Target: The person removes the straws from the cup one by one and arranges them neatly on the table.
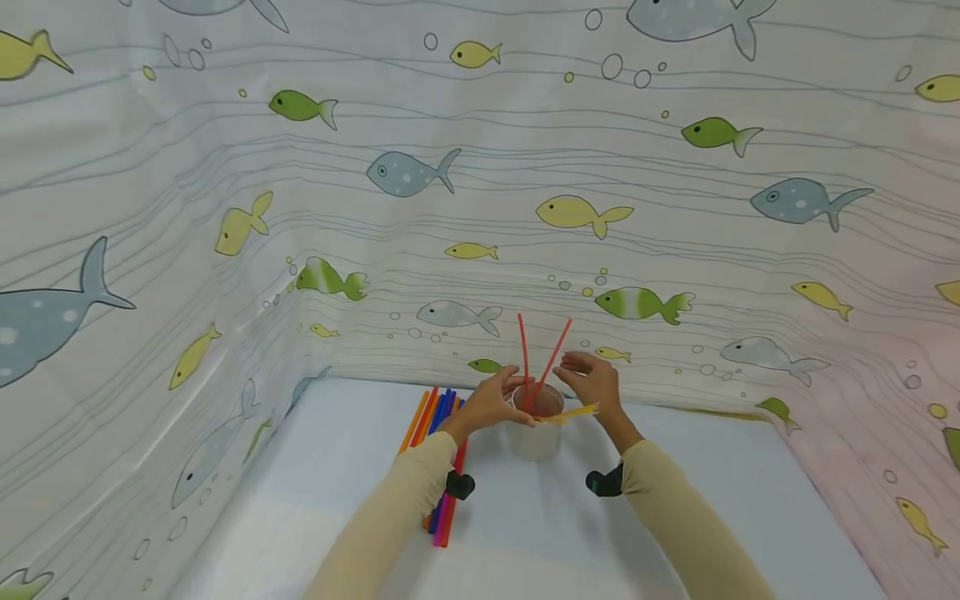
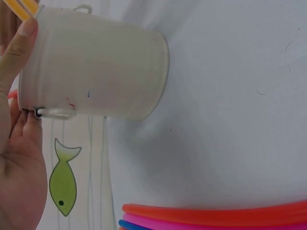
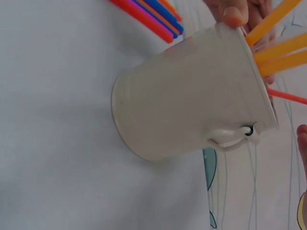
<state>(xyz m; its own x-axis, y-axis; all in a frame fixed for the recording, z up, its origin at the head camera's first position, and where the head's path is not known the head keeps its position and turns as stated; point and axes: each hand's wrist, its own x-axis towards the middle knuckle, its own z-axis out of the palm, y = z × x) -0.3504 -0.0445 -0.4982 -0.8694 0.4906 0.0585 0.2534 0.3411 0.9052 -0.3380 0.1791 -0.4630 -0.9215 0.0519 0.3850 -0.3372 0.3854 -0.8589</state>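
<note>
A small white pail (image 1: pixel 534 443) with little side handles stands upright on the table. My left hand (image 1: pixel 489 406) grips its rim from the left, thumb at the near edge and fingers round the far side. Two red straws (image 1: pixel 553 354) stick up from the pail, spread in a V. Several yellow-orange straws (image 3: pixel 283 50) lean out over the near rim, pointing right in the head view. On the right, my right hand (image 1: pixel 592 379) hovers beside the rim with fingers loosely bent and nothing in them.
Loose straws (image 1: pixel 442 500) in orange, red, blue and magenta lie in a bundle left of the pail, partly under the left forearm. The white table (image 1: pixel 675 517) backs onto a curtain (image 1: pixel 510 167) printed with fish, which also hangs at both sides.
</note>
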